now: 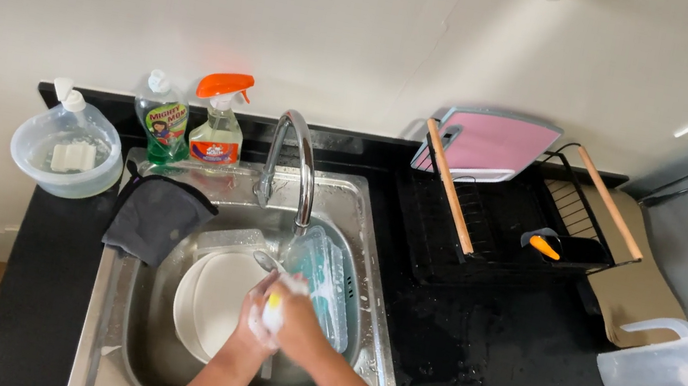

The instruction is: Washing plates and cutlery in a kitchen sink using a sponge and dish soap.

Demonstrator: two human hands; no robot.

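Both my hands are over the steel sink [120,295], pressed together and covered in foam. My left hand [253,323] grips a metal spoon [265,260], whose bowl sticks up under the tap [303,167]. My right hand [300,322] is closed on a yellow sponge [275,302] held against the spoon's handle. Just below the hands, white plates [217,298] lie stacked in the basin. A clear bluish plastic container [327,280] leans against the sink's right wall, beside my right hand.
A dark grey cloth [156,216] hangs over the sink's left rim. Behind it stand a green dish soap bottle [161,121] and an orange-capped spray bottle [218,124]. A clear bowl [69,149] sits left. A black drying rack [514,218] with a pink board and a clear jug [678,374] stand right.
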